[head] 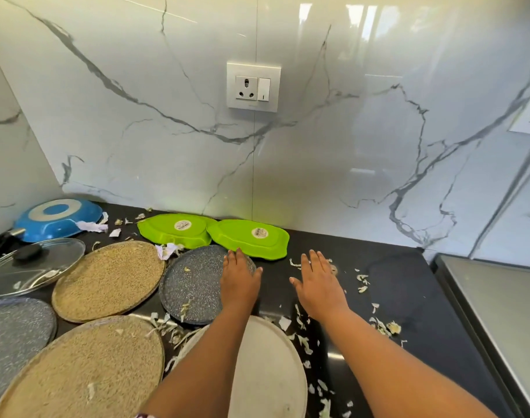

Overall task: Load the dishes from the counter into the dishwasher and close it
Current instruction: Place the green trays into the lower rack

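Several dishes lie upside down on the black counter (402, 285). My left hand (239, 274) lies flat with straight fingers on the right edge of a dark speckled plate (191, 288). My right hand (318, 282) hovers open just over the bare counter, palm down, holding nothing. Two green dishes (174, 232) (251, 241) sit side by side against the wall, just beyond my fingertips. A white plate (269, 372) lies under my left forearm. Two tan plates (109, 279) (82, 375) and a second grey speckled plate (13, 336) lie at the left.
A blue pan (58, 218) sits upside down in the back left corner, with a glass lid (31, 263) in front of it. Vegetable scraps and paper bits (381, 325) litter the counter. A steel surface (496, 315) adjoins on the right. A wall socket (253, 86) is above.
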